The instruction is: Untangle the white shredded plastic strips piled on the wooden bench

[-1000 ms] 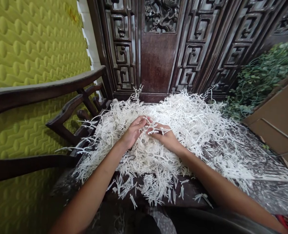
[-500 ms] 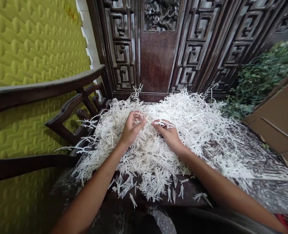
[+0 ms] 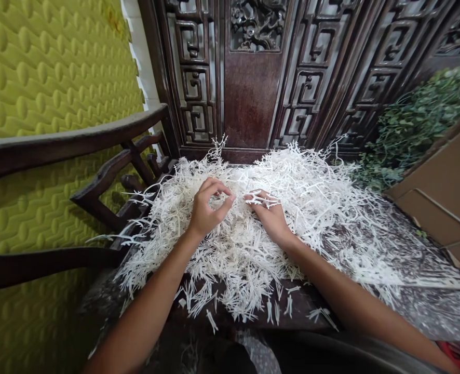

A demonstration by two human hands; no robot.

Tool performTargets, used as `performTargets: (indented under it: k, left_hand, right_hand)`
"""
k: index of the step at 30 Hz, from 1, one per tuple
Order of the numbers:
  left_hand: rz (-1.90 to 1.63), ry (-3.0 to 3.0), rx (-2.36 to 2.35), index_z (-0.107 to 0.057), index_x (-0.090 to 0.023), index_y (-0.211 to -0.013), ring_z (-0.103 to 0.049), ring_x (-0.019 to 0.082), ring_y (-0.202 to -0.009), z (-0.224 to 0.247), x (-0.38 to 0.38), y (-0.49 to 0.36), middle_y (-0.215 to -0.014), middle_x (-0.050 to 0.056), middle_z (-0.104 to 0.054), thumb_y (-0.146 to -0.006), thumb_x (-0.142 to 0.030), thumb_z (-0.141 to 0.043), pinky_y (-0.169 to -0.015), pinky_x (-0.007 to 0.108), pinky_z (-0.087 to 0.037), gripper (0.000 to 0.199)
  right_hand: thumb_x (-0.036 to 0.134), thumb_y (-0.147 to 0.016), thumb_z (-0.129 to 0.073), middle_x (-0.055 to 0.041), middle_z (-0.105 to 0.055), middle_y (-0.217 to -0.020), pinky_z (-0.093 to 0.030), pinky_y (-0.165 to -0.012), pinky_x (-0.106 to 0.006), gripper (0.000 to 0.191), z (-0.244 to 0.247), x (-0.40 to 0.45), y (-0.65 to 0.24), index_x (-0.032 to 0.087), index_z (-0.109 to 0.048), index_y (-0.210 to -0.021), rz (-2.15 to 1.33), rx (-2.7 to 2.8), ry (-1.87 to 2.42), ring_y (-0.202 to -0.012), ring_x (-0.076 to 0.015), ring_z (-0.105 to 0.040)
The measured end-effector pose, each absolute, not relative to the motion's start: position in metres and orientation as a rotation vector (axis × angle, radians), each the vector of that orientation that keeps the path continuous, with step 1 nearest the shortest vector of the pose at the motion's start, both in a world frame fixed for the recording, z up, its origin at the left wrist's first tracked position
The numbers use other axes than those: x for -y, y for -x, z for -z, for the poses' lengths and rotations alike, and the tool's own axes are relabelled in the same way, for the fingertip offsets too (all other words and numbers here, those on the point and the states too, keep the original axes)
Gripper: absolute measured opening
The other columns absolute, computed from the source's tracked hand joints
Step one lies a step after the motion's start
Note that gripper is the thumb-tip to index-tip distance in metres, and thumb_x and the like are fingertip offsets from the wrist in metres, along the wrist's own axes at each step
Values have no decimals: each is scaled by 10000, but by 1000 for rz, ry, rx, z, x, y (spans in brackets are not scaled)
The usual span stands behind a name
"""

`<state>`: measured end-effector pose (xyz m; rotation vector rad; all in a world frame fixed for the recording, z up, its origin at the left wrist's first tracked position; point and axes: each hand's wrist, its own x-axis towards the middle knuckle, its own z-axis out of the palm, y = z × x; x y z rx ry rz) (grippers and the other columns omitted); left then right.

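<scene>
Lightly, left hand curls above white shreds; right hand rests among them.

- White shredded strands: matted, criss-crossing tangle.
- Dark brown desk: white specks scattered across it.
- Yellow-green padded wall panel: rows of raised ovals in a repeating wave pattern, with a rust-orange stain near the top.
- Dark brown carved screen: key-fret lattice over pale backing, floral carving above.
- Reddish-brown wooden panel: mottled.
- Green leafy foliage: small leaves.
- Tan cardboard: plain.
</scene>
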<state>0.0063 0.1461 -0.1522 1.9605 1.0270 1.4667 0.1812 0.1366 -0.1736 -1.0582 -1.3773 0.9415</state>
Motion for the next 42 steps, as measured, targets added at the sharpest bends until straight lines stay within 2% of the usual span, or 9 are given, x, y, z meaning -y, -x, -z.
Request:
performTargets:
  k: [5,13,19,32,37,42]
  left_hand:
    - [-1326,-2180,-1002,-614,-205,-801,-501,209,-880,159,-147,-9,-839,30,-576,-794,-242,-637,-811,354,-386,44]
    - [-1278,-2238,-1022,-603,-217,-804,-492,215,-866,159,-149,-7,-833,22,-592,-750,-326,-703,-861,375,-354,158]
    - [-1302,-2216,-1093,-602,-217,-793,-492,218,-871,161,-150,-9,-817,30,-581,-823,-266,-607,-798,348,-361,57]
    - [-1324,-2133,-1067,-614,-220,-776,-479,220,-858,160,-149,-9,-806,32,-575,-810,-256,-614,-797,357,-357,50]
    - [-1356,-2035,-1064,-644,-212,-790,-503,209,-846,159,-148,-10,-810,32,-593,-822,-295,-623,-783,346,-381,92]
    - [-1377,-1797,-1088,-686,-197,-838,-545,179,-763,159,-150,-8,-806,29,-637,-845,-384,-604,-723,306,-409,204]
  right_hand:
    - [243,-764,-585,10,-583,-689,-337,-537,-257,124,176,-137,-183,202,-649,-863,-995,1383,1017,-588,-129,-461]
    - [160,-702,-556,32,-536,-607,-296,-493,-249,178,173,-136,-181,208,-640,-852,-1067,1317,1007,-515,-113,-422]
    - [150,-690,-520,30,-541,-604,-298,-489,-252,217,172,-135,-181,208,-652,-852,-1073,1322,1007,-506,-112,-423]
    - [149,-681,-515,28,-551,-625,-297,-496,-249,214,175,-137,-182,202,-644,-843,-1070,1344,995,-518,-110,-422]
    - [176,-711,-527,23,-557,-640,-297,-488,-247,228,170,-135,-181,207,-659,-895,-1086,1343,1014,-515,-112,-422]
    - [208,-749,-539,28,-571,-665,-281,-457,-244,306,170,-137,-182,218,-664,-1029,-1111,1331,1027,-473,-97,-379]
